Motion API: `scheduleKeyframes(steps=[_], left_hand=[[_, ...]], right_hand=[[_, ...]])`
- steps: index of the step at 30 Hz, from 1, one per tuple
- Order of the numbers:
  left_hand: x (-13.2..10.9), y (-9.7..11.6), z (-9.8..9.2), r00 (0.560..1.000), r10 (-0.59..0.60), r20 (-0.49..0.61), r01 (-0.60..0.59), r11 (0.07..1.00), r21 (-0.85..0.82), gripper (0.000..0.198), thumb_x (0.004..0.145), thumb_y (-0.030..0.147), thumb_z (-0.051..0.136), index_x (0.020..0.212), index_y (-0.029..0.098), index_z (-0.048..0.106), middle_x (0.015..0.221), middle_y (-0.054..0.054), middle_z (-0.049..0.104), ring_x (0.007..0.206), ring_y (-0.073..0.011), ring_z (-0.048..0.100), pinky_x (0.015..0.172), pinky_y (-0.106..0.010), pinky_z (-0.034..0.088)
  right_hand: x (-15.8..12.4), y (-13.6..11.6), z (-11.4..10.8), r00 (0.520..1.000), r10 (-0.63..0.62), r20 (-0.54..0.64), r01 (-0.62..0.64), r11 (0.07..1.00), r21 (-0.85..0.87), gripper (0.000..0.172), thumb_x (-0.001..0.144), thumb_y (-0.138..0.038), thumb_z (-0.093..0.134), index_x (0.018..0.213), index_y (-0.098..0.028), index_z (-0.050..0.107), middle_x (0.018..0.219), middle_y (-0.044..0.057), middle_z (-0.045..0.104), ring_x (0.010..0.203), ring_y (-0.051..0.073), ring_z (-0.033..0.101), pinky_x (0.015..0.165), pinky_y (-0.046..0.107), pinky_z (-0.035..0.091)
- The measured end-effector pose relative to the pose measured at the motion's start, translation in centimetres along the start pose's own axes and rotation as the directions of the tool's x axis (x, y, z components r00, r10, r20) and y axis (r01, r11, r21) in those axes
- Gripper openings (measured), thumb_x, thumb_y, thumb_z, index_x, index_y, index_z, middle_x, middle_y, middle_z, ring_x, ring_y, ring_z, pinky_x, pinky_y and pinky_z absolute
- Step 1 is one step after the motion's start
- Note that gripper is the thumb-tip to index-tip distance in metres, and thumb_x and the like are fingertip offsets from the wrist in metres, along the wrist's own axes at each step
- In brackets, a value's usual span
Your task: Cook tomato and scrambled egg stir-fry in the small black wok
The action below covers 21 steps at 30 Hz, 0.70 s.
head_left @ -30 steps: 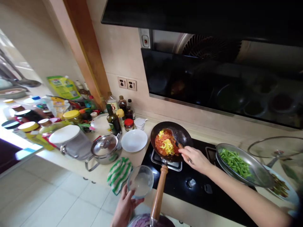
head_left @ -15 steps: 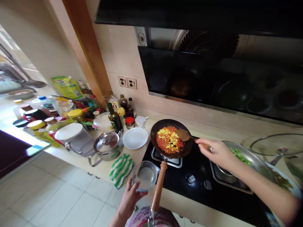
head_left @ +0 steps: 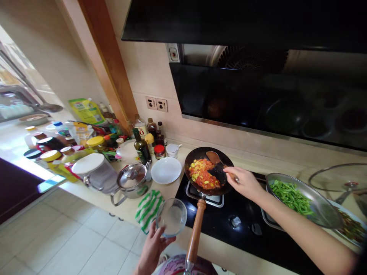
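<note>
My right hand (head_left: 241, 182) grips the handle of a brown spatula (head_left: 213, 157), whose blade is over the far side of a dark frying pan (head_left: 226, 154). Inside the pan, red tomato and yellow egg (head_left: 200, 173) lie mostly to the left, with bare pan beside them on the right. The pan's wooden handle (head_left: 196, 229) points toward me, untouched. Down at the counter's front edge, my left hand (head_left: 156, 240) is closed on the rim of a clear glass bowl (head_left: 172, 217), which has a cloudy whitish look inside.
Right of the frying pan, a steel pan (head_left: 321, 208) of green vegetables rests on the black cooktop (head_left: 212, 225). A white plate (head_left: 166, 170), a striped cloth (head_left: 149, 210) and a lidded pot (head_left: 133, 181) are on the left. Several bottles and jars crowd behind them. Overhead hangs the range hood (head_left: 243, 23).
The spatula has moved left and toward the pan's far side. Food has been gathered to the left, baring the pan's right part. The glass bowl stays in my left hand.
</note>
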State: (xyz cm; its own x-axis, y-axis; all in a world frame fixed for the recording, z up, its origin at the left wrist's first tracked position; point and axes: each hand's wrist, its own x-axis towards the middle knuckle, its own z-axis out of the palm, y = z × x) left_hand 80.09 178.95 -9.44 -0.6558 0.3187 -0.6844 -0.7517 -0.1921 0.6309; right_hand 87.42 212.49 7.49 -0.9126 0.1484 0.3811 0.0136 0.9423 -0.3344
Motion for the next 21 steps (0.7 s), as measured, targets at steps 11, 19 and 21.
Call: scheduleKeyframes(steps=[11,19,21], left_hand=[[1.0,0.0,-0.3,0.999,0.039,0.022,-0.039,0.999,0.023,0.064,0.086,0.024,0.055,0.142,0.029,0.025,0.108,-0.006,0.063,0.063,-0.0183,0.068,0.083,-0.040,0.057],[0.5,0.2,-0.5,0.998,0.057,0.041,-0.059,0.998,0.036,0.073,0.080,0.026,0.067,0.141,0.033,0.027,0.107,-0.002,0.064,0.058,-0.0152,0.065,0.086,-0.040,0.058],[0.5,0.1,-0.9,0.996,0.058,0.064,-0.060,0.998,0.027,0.075,0.081,0.027,0.065,0.143,0.033,0.024,0.108,-0.002,0.064,0.061,-0.0159,0.066,0.085,-0.038,0.059]], right_hand=[[-4.8,-5.8,-2.6,0.855,-0.213,0.474,0.286,0.954,-0.087,0.019,0.085,-0.010,0.048,0.081,-0.021,0.063,0.072,0.001,0.059,0.062,0.013,0.054,0.053,0.023,0.038],[0.4,3.5,-4.6,0.944,0.326,0.046,-0.329,0.941,0.086,0.024,0.086,-0.037,0.054,0.096,-0.023,0.070,0.073,0.003,0.070,0.063,0.017,0.066,0.059,0.027,0.051],[0.8,5.2,-3.5,0.853,0.522,0.002,-0.498,0.813,0.303,0.026,0.083,-0.040,0.055,0.094,-0.020,0.068,0.064,0.003,0.067,0.057,0.018,0.066,0.053,0.027,0.052]])
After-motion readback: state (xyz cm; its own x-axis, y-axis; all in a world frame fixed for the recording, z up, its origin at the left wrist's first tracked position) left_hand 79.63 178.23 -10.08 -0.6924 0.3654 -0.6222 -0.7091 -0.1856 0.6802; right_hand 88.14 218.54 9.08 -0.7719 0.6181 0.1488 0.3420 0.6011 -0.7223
